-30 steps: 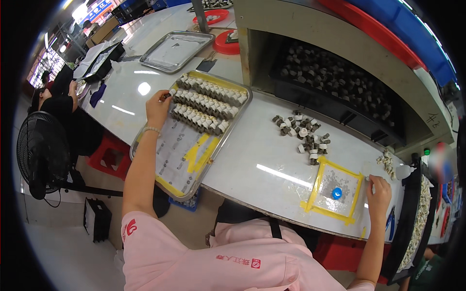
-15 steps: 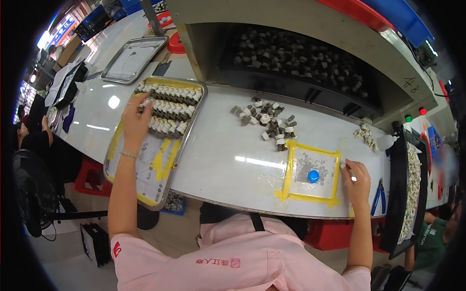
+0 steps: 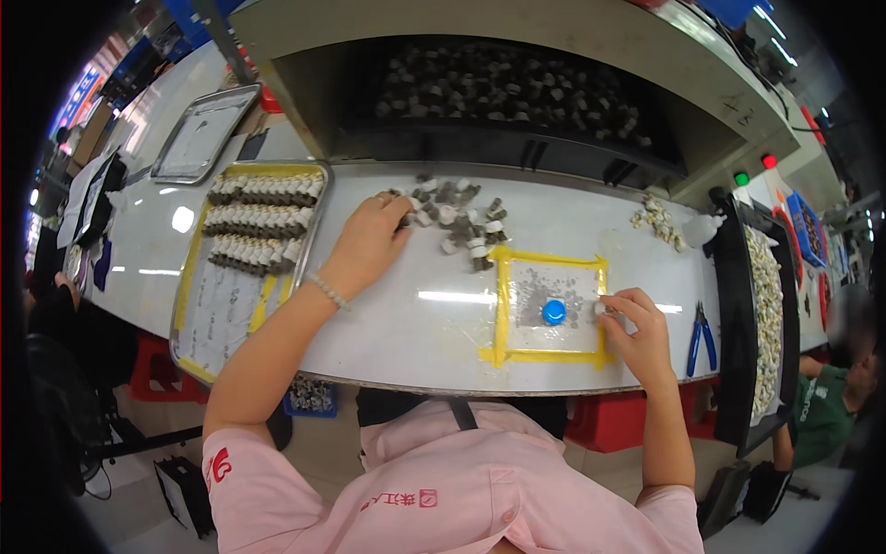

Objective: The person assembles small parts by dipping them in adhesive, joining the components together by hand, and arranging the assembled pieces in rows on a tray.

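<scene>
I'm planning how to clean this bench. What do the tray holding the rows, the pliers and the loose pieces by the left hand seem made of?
Tray: probably smooth metal, going by its grey, shiny rim.
Pliers: blue handles look plastic-covered; the dark tips are likely metal.
Loose pieces: dull white and grey parts; perhaps ceramic or plastic, too small to tell.

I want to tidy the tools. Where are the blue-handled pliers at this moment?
The blue-handled pliers lie at the head view's right, on the white table, between the right hand and the long black tray.
</scene>
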`<move>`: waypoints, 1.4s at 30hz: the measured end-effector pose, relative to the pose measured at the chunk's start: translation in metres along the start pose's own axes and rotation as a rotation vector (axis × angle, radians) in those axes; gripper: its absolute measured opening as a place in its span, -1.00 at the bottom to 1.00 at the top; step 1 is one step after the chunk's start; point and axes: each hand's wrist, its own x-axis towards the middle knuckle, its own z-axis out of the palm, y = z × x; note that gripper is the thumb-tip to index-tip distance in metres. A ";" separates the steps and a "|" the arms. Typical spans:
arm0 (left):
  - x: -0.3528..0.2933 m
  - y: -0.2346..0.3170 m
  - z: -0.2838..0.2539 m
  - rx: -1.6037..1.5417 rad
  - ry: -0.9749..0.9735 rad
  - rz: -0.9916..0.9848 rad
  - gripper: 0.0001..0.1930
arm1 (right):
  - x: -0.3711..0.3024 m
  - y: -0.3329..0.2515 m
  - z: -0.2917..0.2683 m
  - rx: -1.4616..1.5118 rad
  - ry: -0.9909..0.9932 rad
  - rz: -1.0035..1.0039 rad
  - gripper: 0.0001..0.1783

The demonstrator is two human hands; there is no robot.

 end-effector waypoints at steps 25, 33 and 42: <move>-0.073 0.058 0.018 -0.900 -0.050 -0.396 -0.76 | 0.030 -0.037 0.019 -0.136 -0.237 -0.237 -0.83; -0.083 0.086 0.034 -1.523 -0.025 -0.372 -0.66 | 0.024 -0.037 0.018 -0.008 -0.070 -0.226 -0.79; -0.091 0.104 0.053 -1.728 -0.062 -0.520 -0.68 | 0.018 -0.039 0.019 0.404 -0.148 -0.050 -0.75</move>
